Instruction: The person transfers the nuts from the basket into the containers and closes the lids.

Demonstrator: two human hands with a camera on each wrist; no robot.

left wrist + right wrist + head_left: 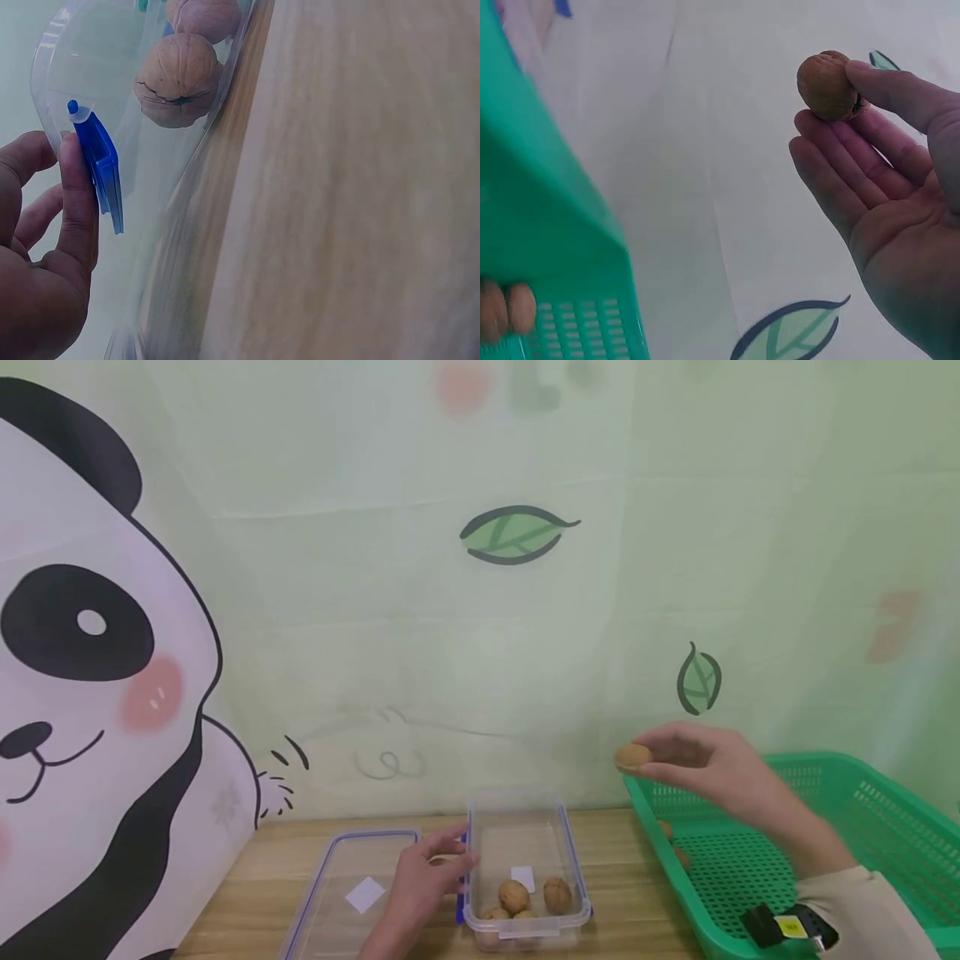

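In the head view, my right hand (pixel 697 768) pinches a walnut (pixel 633 757) between thumb and fingertips, above the left rim of a green basket (pixel 678 881). The right wrist view shows the same walnut (pixel 827 85) at the fingertips. My left hand (pixel 423 881) touches the left side of a clear plastic box (pixel 573 852) with relaxed fingers. Beside those fingers, a blue latch (pixel 103 166) hangs from the box rim in the left wrist view. Several walnuts (pixel 513 897) lie in the near end of the box, around a small white label.
A clear lid (pixel 330 877) with a blue seal and white label lies left of the box on the wooden table (pixel 626 877). More walnuts (pixel 681 858) sit along the basket's left wall. Behind the table hangs a printed panda backdrop (pixel 375 652).
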